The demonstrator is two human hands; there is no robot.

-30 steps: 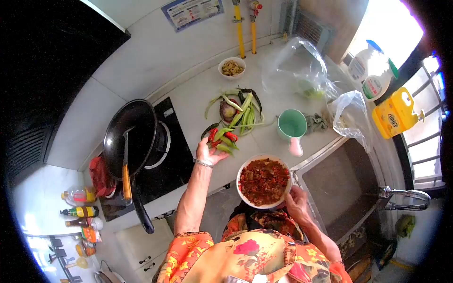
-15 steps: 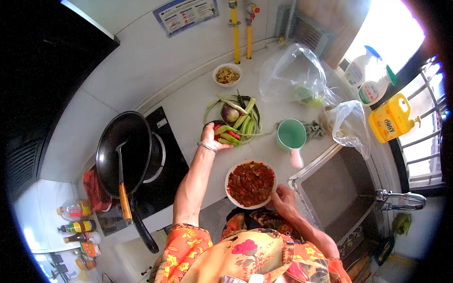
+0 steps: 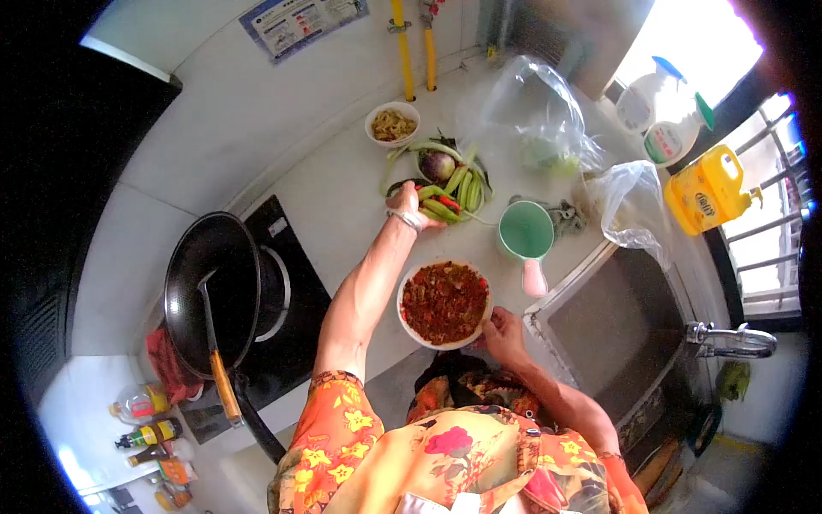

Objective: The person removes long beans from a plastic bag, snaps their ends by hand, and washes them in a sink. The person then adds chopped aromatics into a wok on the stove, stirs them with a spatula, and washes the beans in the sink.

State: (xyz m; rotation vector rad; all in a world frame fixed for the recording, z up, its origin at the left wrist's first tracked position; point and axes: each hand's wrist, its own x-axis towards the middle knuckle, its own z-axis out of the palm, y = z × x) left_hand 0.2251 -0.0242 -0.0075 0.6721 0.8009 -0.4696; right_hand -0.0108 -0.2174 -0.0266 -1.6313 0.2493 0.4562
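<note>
My left hand point(image 3: 411, 206) is closed around green and red peppers point(image 3: 441, 204) at the near left side of a vegetable pile on the counter. In that pile lie a round purple eggplant point(image 3: 437, 167) and long green beans point(image 3: 469, 188). My right hand point(image 3: 505, 337) grips the rim of a white bowl point(image 3: 401, 319) at the counter's front edge. Dark red, chopped chili-like food point(image 3: 445, 300) fills this bowl. To the right of the vegetables stands a green cup with a pink handle point(image 3: 526, 230).
A small bowl of pale brown food point(image 3: 393, 125) sits behind the vegetables. At left, a wok point(image 3: 205, 291) with a spatula rests on the stove. Plastic bags point(image 3: 634, 206), a grey cloth point(image 3: 567, 219) and a yellow jug point(image 3: 706, 193) are at right, beside the sink point(image 3: 599, 317).
My left hand has pushed the vegetables right and back across the counter, closer to the cup. The bowl in my right hand has shifted slightly back. The camera view has tilted a little.
</note>
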